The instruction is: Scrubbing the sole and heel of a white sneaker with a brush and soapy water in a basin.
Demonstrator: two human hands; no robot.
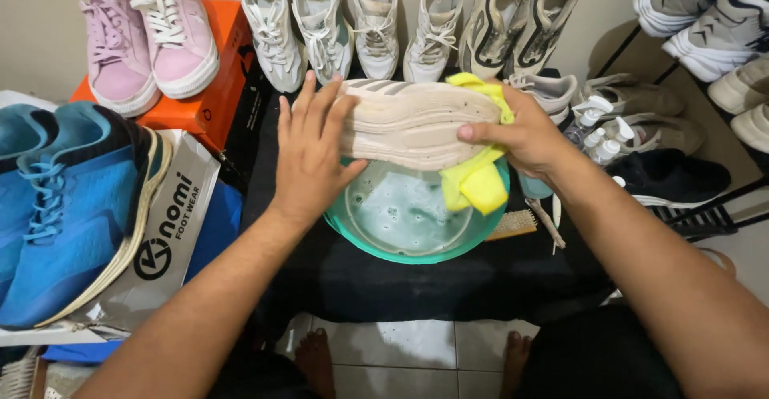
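Holding the sneaker (416,122) sole-up over the basin, I have my left hand (308,155) spread flat against its heel end, fingers wide and pressing rather than gripping, which steadies the shoe so it does not twist. My right hand (525,139) is closed around a yellow cloth (478,181) and pinches it against the toe end of the pale ribbed sole, thumb on top; the loose tail of the cloth hangs toward six o'clock. The shoe sits level and crosswise, directly above the teal basin (416,251) of soapy water, so I judge any drips fall back into it. The basin stands on a black-covered table (384,283). At four o'clock from the basin lies a bristle brush (513,224), and at two o'clock stand small spray bottles (597,130), close to my right hand. At twelve o'clock a row of white sneakers (352,18) leans on the wall; at ten o'clock pink sneakers (148,34) rest on an orange shoebox (216,86). At nine o'clock sit blue trainers (68,207).
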